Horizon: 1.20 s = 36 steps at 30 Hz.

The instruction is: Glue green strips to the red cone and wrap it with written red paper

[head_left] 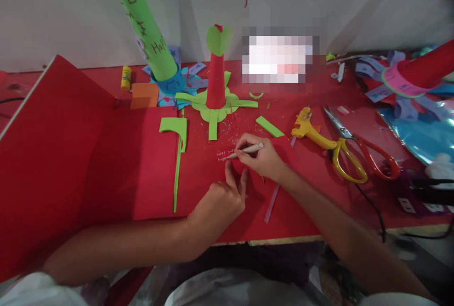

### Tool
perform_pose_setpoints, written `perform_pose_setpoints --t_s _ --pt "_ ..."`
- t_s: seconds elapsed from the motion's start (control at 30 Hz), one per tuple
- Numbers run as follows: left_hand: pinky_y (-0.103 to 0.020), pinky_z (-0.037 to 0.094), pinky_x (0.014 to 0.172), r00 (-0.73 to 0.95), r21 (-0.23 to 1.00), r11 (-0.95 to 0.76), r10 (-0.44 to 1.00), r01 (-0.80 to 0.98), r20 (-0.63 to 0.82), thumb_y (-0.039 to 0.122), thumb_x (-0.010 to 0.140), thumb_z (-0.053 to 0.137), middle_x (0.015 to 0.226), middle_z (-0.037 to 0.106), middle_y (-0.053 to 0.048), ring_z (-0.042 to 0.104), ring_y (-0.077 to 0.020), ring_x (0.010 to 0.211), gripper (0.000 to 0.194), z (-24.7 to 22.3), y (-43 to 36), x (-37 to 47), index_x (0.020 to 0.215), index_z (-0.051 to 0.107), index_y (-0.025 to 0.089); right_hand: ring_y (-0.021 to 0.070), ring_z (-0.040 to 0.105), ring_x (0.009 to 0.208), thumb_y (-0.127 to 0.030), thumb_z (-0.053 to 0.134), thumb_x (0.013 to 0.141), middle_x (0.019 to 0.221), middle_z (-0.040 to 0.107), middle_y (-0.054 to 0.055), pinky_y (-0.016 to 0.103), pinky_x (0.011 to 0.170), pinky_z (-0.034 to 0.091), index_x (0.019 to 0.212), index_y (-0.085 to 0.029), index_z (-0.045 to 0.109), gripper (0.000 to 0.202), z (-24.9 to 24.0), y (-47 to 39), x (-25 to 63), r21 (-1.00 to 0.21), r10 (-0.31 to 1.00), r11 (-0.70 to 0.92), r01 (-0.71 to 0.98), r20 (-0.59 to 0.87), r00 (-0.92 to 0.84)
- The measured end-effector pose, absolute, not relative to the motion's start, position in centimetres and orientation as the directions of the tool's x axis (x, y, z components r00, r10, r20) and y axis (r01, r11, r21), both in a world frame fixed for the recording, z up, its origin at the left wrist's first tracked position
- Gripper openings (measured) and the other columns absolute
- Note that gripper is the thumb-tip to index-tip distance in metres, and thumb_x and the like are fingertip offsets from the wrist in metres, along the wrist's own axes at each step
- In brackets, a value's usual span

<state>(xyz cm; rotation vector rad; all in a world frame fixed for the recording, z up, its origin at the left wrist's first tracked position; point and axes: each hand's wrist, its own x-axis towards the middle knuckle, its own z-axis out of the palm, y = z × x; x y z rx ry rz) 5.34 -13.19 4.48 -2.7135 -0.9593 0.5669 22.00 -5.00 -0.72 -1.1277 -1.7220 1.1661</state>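
A white pen point(253, 148) is pinched in my right hand point(260, 157), its tip down on the red surface. White handwriting point(224, 156) in small letters runs just left of the tip. Below the writing, my left hand point(225, 197) presses extended fingers on the red surface, the index finger close to the pen tip; it holds nothing. Beyond both hands stands a red paper cone point(216, 83) topped with green leaf shapes, on a green flower-shaped base with strips. Green paper scraps point(173, 128) lie left of my hands, and a green strip point(269, 126) lies beyond the right one.
A yellow glue gun point(308, 128) and scissors point(345, 140) with red and yellow handles lie at right. A clear glue stick point(272, 203) rests near the front edge. Back left are a tall green paper tube point(145, 27) and a yellow glue tube point(126, 78). A red board point(46, 164) leans at left.
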Motion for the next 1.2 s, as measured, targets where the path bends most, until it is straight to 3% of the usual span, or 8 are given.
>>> perform_pose_setpoints --t_s 0.37,0.53,0.67,0.8,1.0,1.2 --pt "-0.02 0.05 0.046 0.718 -0.319 -0.77 0.634 0.553 -0.286 0.008 0.096 0.053 0.135 0.054 -0.042 0.068 -0.0137 0.052 0.061 4.4 -13.2 5.3 0.156 0.042 0.006 0.0131 0.057 0.065 -0.023 0.063 0.088 0.072 0.064 -0.002 0.026 0.059 0.042 0.081 -0.021 0.063 0.007 -0.8 -5.0 22.0 -0.964 0.937 0.17 0.206 0.093 -0.335" --pt "-0.02 0.051 0.048 0.715 -0.302 -0.768 0.638 0.564 -0.287 0.01 0.098 0.053 0.135 0.053 -0.043 0.067 -0.0121 0.051 0.059 4.3 -13.2 5.3 0.156 0.043 0.006 0.0178 0.069 0.081 -0.03 0.061 0.095 0.089 0.075 0.003 0.029 0.071 0.051 0.1 -0.021 0.074 0.016 0.3 -5.1 22.4 -0.97 0.934 0.174 0.171 0.107 -0.342" --pt "-0.019 0.05 0.048 0.712 -0.282 -0.767 0.64 0.576 -0.288 0.01 0.097 0.057 0.136 0.053 -0.042 0.067 -0.0111 0.052 0.061 4.3 -13.2 5.2 0.156 0.043 0.008 0.0223 0.071 0.099 -0.032 0.062 0.097 0.107 0.077 0.007 0.035 0.086 0.054 0.105 -0.024 0.076 0.018 1.0 -5.1 23.4 -0.938 0.896 0.284 0.2 0.185 -0.404" --pt "-0.02 0.049 0.046 0.722 -0.327 -0.77 0.633 0.548 -0.28 0.009 0.096 0.055 0.135 0.055 -0.042 0.065 -0.0118 0.049 0.061 4.2 -13.2 5.2 0.156 0.043 0.007 0.0212 0.069 0.087 -0.033 0.063 0.096 0.092 0.075 0.006 0.035 0.078 0.052 0.094 -0.023 0.075 0.015 0.6 -4.8 23.9 -0.914 0.88 0.332 0.234 0.211 -0.426" --pt "-0.021 0.048 0.044 0.738 -0.361 -0.774 0.62 0.52 -0.266 0.009 0.095 0.052 0.132 0.057 -0.042 0.063 -0.0118 0.047 0.06 4.1 -13.2 5.3 0.155 0.045 0.005 0.0145 0.06 0.07 -0.03 0.07 0.088 0.08 0.069 0.001 0.026 0.063 0.045 0.09 -0.021 0.066 0.01 -0.1 -4.8 23.8 -0.938 0.907 0.223 0.265 0.101 -0.408" --pt "-0.021 0.048 0.045 0.739 -0.364 -0.769 0.625 0.526 -0.252 0.009 0.095 0.053 0.131 0.058 -0.042 0.063 -0.0125 0.047 0.059 4.1 -13.2 5.2 0.154 0.046 0.005 0.0139 0.061 0.071 -0.031 0.068 0.089 0.082 0.069 0.001 0.026 0.065 0.044 0.09 -0.02 0.066 0.011 0.1 -4.8 23.7 -0.938 0.904 0.215 0.271 0.087 -0.419"
